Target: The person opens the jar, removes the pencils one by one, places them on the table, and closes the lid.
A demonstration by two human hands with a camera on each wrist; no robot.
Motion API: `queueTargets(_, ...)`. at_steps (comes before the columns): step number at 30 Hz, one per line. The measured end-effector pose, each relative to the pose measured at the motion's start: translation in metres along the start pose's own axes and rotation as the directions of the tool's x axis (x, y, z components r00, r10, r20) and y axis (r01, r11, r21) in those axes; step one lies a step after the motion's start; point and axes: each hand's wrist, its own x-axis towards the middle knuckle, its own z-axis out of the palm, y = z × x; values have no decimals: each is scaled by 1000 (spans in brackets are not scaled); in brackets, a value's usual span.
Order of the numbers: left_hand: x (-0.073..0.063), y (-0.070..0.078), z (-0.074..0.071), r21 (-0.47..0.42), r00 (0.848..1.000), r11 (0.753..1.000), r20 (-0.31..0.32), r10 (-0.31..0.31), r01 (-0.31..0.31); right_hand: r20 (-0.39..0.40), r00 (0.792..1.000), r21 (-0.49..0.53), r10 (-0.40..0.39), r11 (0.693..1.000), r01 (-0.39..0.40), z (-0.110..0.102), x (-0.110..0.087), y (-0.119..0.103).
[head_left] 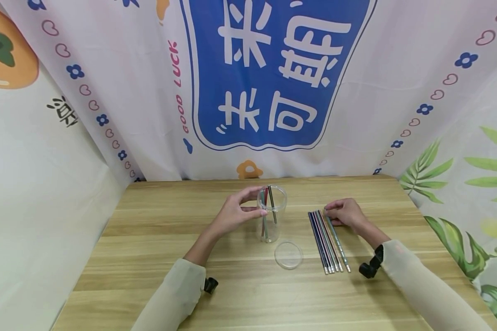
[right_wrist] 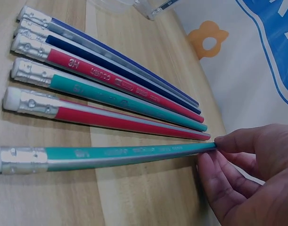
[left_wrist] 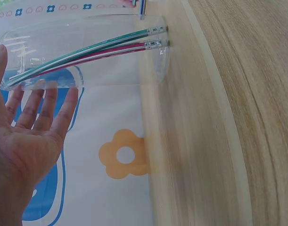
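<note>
My left hand (head_left: 236, 214) holds an upright clear plastic jar (head_left: 274, 235) near its rim, thumb on one side and fingers on the other. Inside lean a few pencils; a teal pencil (left_wrist: 101, 47) and a red pencil (left_wrist: 111, 56) show eraser-end down in the left wrist view. With thumb and fingers my right hand (right_wrist: 257, 172) pinches the far tip of a striped teal pencil (right_wrist: 111, 154). That pencil lies on the table, slightly apart from a row of several blue, red and teal pencils (head_left: 324, 241), their white erasers toward me.
A round clear lid (head_left: 288, 255) lies on the wooden table (head_left: 149, 253), in front of the jar and left of the pencil row. Behind the table's far edge hangs a printed curtain (head_left: 157, 151). Leaf-patterned cloth (head_left: 480, 193) hangs at the right.
</note>
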Motion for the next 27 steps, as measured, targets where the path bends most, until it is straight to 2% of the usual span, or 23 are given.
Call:
queueTargets(9, 0, 0, 1, -24, 1000, 1000, 3, 4, -4, -23, 999, -68, -44, 997, 43, 4, -2, 0)
queueTargets(27, 0, -2, 1, -28, 1000, 1000, 5, 4, -4, -57, 995, -145, -80, 987, 71, 9, 2, 0)
